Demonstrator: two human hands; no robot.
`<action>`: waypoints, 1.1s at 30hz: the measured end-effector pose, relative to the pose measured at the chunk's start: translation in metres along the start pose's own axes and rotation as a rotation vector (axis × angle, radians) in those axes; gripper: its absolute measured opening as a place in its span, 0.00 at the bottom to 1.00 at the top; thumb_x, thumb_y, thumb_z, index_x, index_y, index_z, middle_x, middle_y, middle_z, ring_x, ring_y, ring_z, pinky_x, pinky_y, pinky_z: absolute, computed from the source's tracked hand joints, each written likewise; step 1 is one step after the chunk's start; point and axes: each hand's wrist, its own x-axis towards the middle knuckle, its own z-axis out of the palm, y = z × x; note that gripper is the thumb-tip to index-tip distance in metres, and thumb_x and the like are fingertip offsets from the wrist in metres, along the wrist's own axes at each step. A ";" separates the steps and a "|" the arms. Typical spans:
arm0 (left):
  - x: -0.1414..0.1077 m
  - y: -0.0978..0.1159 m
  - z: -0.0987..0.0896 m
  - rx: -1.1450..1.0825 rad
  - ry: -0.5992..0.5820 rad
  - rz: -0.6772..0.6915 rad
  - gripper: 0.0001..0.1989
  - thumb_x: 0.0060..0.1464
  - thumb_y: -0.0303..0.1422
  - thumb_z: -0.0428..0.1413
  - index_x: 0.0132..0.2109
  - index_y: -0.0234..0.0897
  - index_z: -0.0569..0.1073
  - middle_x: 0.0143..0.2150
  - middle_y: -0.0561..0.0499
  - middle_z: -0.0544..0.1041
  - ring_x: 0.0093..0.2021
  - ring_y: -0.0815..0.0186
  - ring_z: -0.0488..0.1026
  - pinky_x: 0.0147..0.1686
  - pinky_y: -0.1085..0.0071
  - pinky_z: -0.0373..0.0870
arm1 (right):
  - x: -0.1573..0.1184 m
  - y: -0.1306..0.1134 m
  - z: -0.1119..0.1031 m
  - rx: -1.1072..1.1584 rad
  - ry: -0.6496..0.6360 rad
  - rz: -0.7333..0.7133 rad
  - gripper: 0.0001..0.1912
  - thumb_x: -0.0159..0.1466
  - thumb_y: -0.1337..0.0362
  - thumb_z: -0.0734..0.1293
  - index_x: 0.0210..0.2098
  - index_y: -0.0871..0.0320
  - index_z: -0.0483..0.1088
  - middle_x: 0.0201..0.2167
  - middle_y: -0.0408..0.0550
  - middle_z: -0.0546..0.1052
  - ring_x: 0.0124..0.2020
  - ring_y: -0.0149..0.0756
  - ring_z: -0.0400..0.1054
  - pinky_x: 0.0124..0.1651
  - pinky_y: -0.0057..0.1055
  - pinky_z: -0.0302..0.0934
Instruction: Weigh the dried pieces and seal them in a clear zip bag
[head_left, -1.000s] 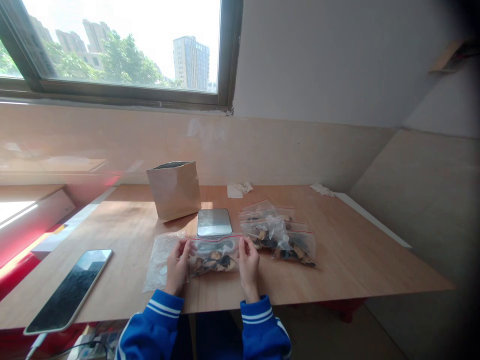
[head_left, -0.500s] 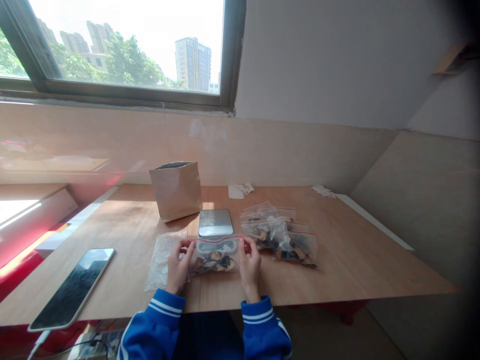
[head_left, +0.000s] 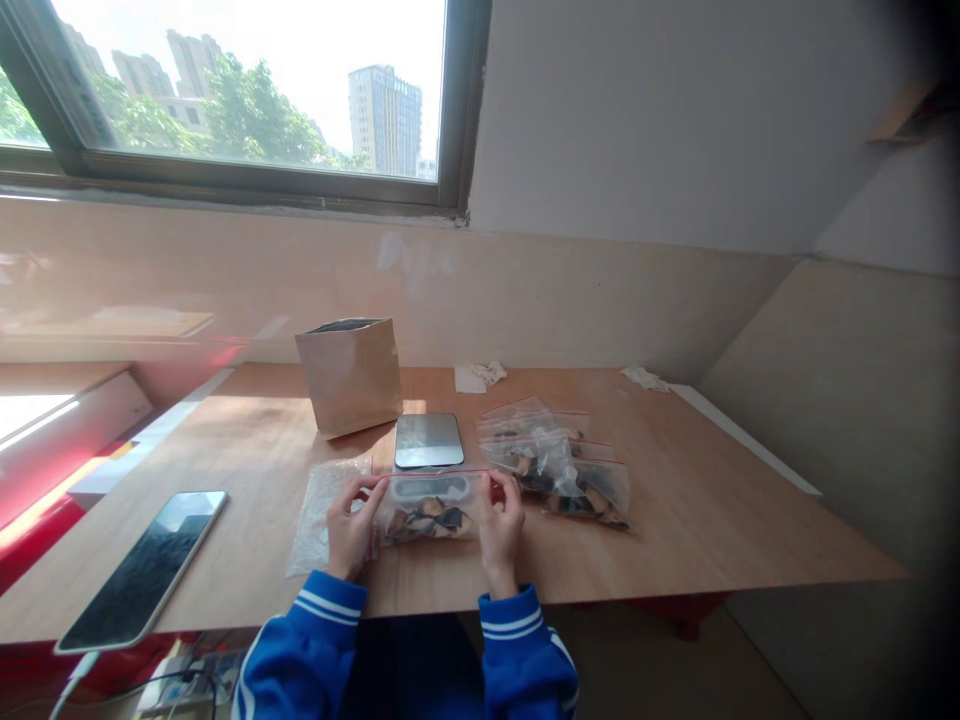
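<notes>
A clear zip bag with a red seal strip stands upright near the table's front edge, dark and tan dried pieces lying in its bottom. My left hand pinches its top left corner, and my right hand pinches the top right corner. The strip runs nearly straight between them. Just behind the bag sits a flat silver scale; the lower part of what is behind shows blurred through the plastic. Under and beside my left hand lie clear plastic bags.
Several filled zip bags are heaped right of the scale. An open brown paper pouch stands behind it on the left. A phone with a cable lies at the table's left front. White crumpled paper lies near the wall.
The bag's red strip has gone from wavy to straighter and tauter between my hands. My left hand has shifted slightly left. The whole view has moved a little.
</notes>
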 end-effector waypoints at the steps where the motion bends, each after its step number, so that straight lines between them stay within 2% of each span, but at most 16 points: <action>1: 0.000 0.000 0.000 0.002 0.003 0.005 0.10 0.49 0.40 0.59 0.31 0.39 0.77 0.32 0.51 0.76 0.36 0.63 0.71 0.35 0.69 0.66 | 0.000 0.000 0.000 0.000 -0.001 -0.008 0.16 0.63 0.54 0.61 0.34 0.60 0.71 0.31 0.47 0.72 0.31 0.33 0.62 0.36 0.30 0.59; 6: 0.000 -0.002 0.000 0.005 -0.018 0.012 0.10 0.50 0.41 0.58 0.33 0.38 0.76 0.32 0.50 0.76 0.35 0.63 0.71 0.35 0.69 0.66 | 0.000 -0.001 0.000 -0.012 0.006 -0.044 0.15 0.63 0.54 0.61 0.34 0.61 0.71 0.30 0.47 0.71 0.30 0.33 0.62 0.36 0.30 0.59; 10: -0.001 -0.001 0.001 0.019 -0.059 -0.038 0.11 0.52 0.42 0.56 0.35 0.38 0.75 0.35 0.51 0.76 0.34 0.65 0.71 0.36 0.69 0.67 | 0.000 0.000 0.000 -0.004 0.009 -0.040 0.15 0.63 0.55 0.62 0.33 0.61 0.71 0.30 0.47 0.71 0.31 0.33 0.63 0.36 0.30 0.58; 19: -0.001 0.000 0.002 -0.089 -0.193 -0.112 0.15 0.51 0.44 0.57 0.38 0.37 0.75 0.38 0.48 0.77 0.35 0.65 0.72 0.36 0.70 0.68 | -0.004 -0.001 0.000 0.121 -0.108 0.112 0.17 0.63 0.53 0.61 0.38 0.61 0.70 0.34 0.48 0.73 0.33 0.34 0.64 0.38 0.31 0.59; 25: 0.000 -0.008 0.002 -0.070 -0.203 -0.144 0.14 0.52 0.43 0.57 0.37 0.36 0.73 0.37 0.49 0.76 0.35 0.65 0.72 0.36 0.70 0.68 | -0.004 -0.002 0.001 0.137 -0.133 0.095 0.14 0.61 0.55 0.65 0.37 0.60 0.69 0.32 0.46 0.72 0.32 0.33 0.63 0.38 0.31 0.59; 33: -0.001 -0.005 0.001 -0.056 -0.168 -0.136 0.13 0.51 0.42 0.58 0.35 0.35 0.74 0.35 0.49 0.75 0.33 0.66 0.70 0.36 0.70 0.66 | -0.003 -0.001 0.001 0.128 -0.108 0.104 0.14 0.60 0.55 0.65 0.36 0.60 0.70 0.31 0.45 0.72 0.30 0.32 0.62 0.37 0.31 0.59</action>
